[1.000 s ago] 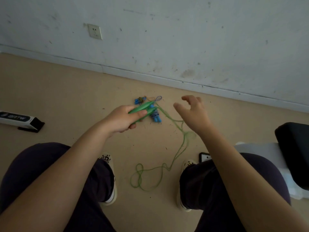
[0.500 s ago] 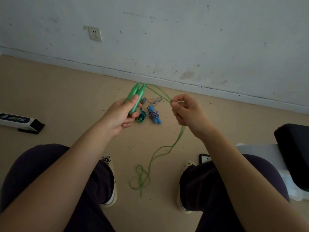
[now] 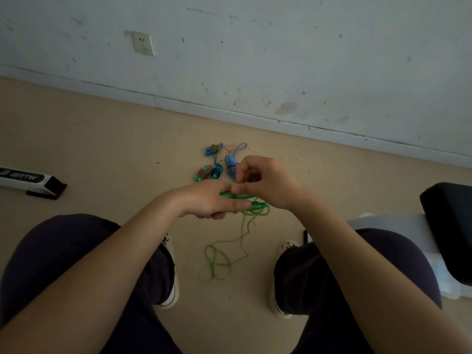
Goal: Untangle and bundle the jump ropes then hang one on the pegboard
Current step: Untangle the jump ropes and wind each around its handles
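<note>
My left hand point(image 3: 208, 200) grips the two green handles point(image 3: 251, 204) of a green jump rope, held level and pointing right. My right hand point(image 3: 263, 183) is curled just above the handles' tips and pinches the green cord there. The rest of the green cord point(image 3: 217, 263) hangs down and lies in loose loops on the floor between my feet. Beyond my hands, three bundled ropes lie on the floor: a blue-and-white one point(image 3: 232, 162), a dark teal one point(image 3: 208, 172) and a small blue-handled one point(image 3: 213, 149). No pegboard is in view.
I sit with my knees apart, shoes point(image 3: 169, 282) on a beige floor. A white wall with a socket point(image 3: 143, 43) runs behind. A white-and-black box point(image 3: 30, 178) lies at the left. A black cushion point(image 3: 449, 226) on a white seat is at the right.
My left hand has lowered the handles from upright to level. My right hand has come in close to the handle tips, drawing the cord with it.
</note>
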`<state>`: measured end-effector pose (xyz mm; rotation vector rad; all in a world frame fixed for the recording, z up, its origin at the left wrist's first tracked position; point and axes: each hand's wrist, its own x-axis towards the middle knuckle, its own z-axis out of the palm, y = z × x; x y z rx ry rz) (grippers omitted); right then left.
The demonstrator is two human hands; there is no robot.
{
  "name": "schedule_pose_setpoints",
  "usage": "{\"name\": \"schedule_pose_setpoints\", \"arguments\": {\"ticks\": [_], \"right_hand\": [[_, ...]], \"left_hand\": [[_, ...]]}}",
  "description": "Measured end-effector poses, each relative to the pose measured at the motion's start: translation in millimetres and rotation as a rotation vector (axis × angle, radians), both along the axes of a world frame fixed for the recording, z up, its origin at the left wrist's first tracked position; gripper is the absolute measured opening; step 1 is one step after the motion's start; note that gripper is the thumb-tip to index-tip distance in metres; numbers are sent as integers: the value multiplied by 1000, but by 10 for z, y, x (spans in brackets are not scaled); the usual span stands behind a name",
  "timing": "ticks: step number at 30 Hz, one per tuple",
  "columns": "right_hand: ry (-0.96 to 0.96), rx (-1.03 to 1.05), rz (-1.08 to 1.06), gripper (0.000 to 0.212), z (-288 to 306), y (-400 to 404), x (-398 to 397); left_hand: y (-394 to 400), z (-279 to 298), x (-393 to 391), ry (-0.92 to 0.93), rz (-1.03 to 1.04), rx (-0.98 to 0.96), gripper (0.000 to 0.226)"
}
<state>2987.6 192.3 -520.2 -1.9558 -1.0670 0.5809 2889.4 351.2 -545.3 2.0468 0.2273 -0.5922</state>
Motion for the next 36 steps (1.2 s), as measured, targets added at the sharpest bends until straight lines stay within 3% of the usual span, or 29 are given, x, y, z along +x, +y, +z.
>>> {"name": "schedule_pose_setpoints", "arguments": {"ticks": [4,9,14,16,18,21,24,30,36], "right_hand": [[121,69,-8,18,-23,-19,32],[161,67,-93,22,-45,-50,84],[674,142,-72,60,-16,-84,138],[771,147,-58,68,-31,-79,130],[674,113,-54,58,-58,-67,94],[419,51,-73,21,-87,-35,26],[270,-68,-18,18,-72,-4,-46],[-15,-61,43,14,58,11,-94],[-190,-1,92,16,130,-48,-95]], "left_hand": [[-6,-17,-9,-15,-9,-73,36],[-20,48,-8,-66,36,-288,29],[59,138,-8,-154,150,-528,35],[78,174,-11,-224,249,-640,30],[107,207,1,-319,397,-708,23],[162,201,8,-460,638,-624,17],[189,124,14,-553,763,-431,14],[195,-39,99,-483,693,26,21],[136,-45,122,-461,595,100,24]]}}
